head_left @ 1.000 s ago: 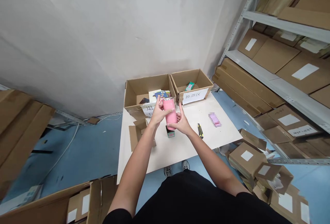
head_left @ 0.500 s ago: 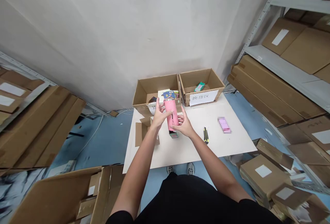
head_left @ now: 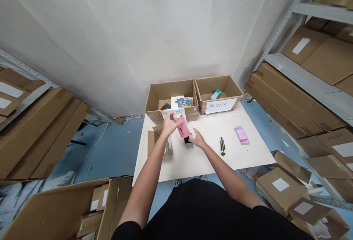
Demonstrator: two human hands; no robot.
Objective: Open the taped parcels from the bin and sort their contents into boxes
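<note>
My left hand [head_left: 168, 124] is wrapped round a pink bottle [head_left: 182, 126] with a silver cap, which tilts top-left above the white table [head_left: 209, 155]. Just right of the bottle's lower end, my right hand [head_left: 196, 141] hovers with its fingers spread, beside a small dark and green box [head_left: 188, 143] standing on the table. An opened small cardboard box [head_left: 157, 142] lies under my left forearm.
Two open cartons stand at the table's back: the left one [head_left: 165, 96] holds books and boxes, the right one [head_left: 220, 91] a green packet and a paper label. A yellow-black utility knife [head_left: 222, 146] and a pink item [head_left: 242, 135] lie to the right. Shelves of cartons flank both sides.
The bottle has tilted from upright to leaning top-left and dropped lower. My right hand has let go of it and opened. The view shifted slightly.
</note>
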